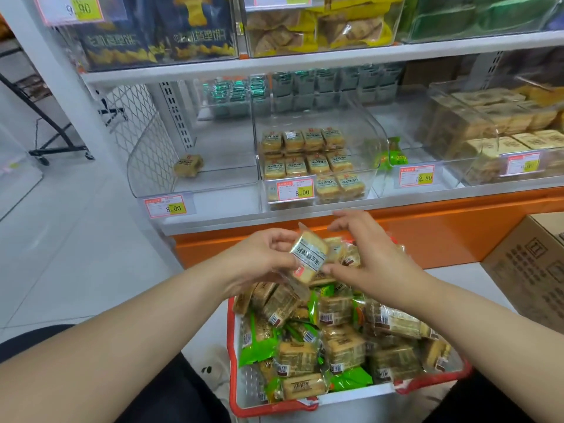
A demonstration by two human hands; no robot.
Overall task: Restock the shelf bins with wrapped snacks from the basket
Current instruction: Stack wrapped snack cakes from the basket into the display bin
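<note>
Three clear bins (317, 154) sit on the shelf (213, 222), the middle one partly stocked, above a red basket (235, 377) heaped with snacks. Left hand (262, 257) pinches one wrapped snack (308, 257) over the basket; right hand (363, 257) touches its edge, fingers loose.

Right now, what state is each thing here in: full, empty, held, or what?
Left hand: grips the yellow snack pack.
Right hand: touches that pack.
Basket: heaped with snacks.
Middle bin: partly filled.
Left bin: one pack inside.
</note>
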